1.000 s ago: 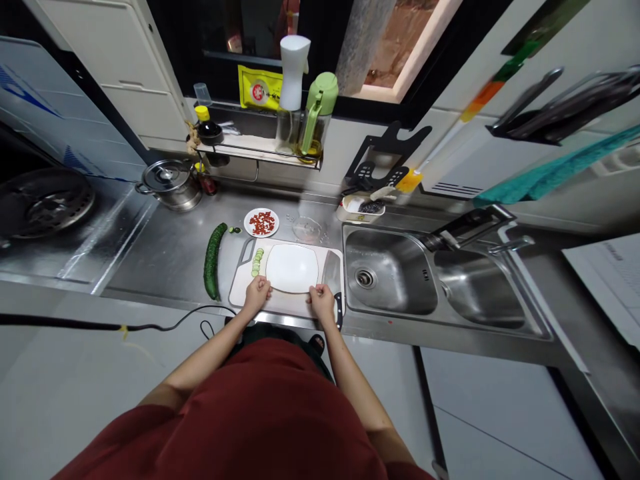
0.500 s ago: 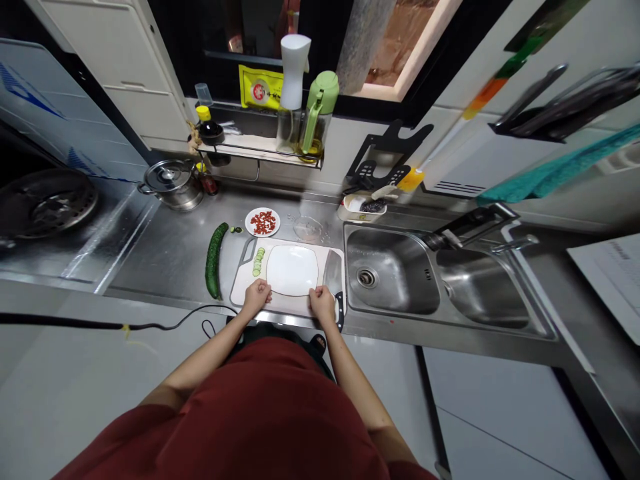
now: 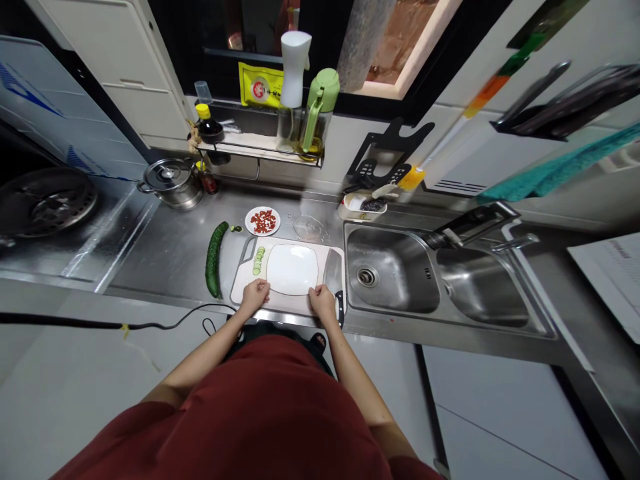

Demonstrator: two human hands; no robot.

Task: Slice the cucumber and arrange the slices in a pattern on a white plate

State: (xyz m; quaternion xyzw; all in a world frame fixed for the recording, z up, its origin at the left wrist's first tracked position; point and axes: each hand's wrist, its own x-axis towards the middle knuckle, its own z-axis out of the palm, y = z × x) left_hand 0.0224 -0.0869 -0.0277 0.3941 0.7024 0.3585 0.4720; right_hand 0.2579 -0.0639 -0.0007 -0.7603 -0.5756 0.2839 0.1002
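A white plate (image 3: 293, 268) with a thin dark rim lies on the cutting board (image 3: 240, 287). My left hand (image 3: 256, 295) is closed at the plate's near left corner, its fingertips pinching the edge. At the near right corner my right hand (image 3: 323, 301) pinches the rim in the same way. Cucumber slices (image 3: 258, 261) form a short row on the board, left of the plate. To the right of the plate lies a knife (image 3: 333, 268), its black handle beside my right hand. A long cucumber (image 3: 213, 261) rests on the counter left of the board.
Behind the board stand a small plate of red pieces (image 3: 263, 221) and a clear dish (image 3: 307, 228). A double sink (image 3: 393, 267) is at the right. A lidded pot (image 3: 173, 183) stands at the back left, below a shelf with bottles (image 3: 313, 127).
My left hand has shifted very slightly left at the plate's corner. The plate and my right hand look almost unchanged.
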